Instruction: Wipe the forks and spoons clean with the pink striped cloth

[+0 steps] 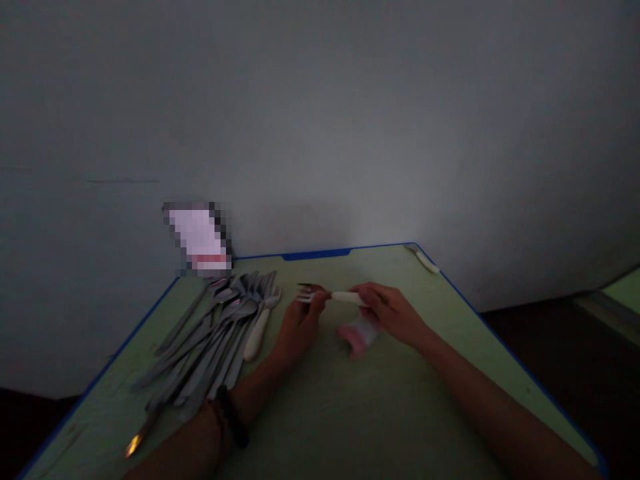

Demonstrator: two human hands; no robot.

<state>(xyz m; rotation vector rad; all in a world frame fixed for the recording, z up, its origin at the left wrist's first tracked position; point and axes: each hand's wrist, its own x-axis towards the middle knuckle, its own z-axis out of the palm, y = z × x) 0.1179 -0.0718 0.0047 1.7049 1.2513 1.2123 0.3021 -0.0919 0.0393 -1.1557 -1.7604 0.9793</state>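
Held level between both hands is a fork with a white handle [347, 298], its metal tines toward the left. My left hand [301, 320] pinches it near the neck, just behind the tines. The handle's end sits in the closed fingers of my right hand [387, 308]. A pink and white cloth [361, 335] hangs below the right hand; whether those fingers grip it too is hard to see. Left of my left hand lies a heap of metal cutlery [215, 347], spoons and forks among it, with a white-handled fork [257, 333] along its right side.
A pixelated upright screen [200, 237] leans at the table's back left corner. Another white-handled piece of cutlery [425, 260] lies at the back right corner. The green table [400, 427] has a blue rim and meets a grey wall [320, 133].
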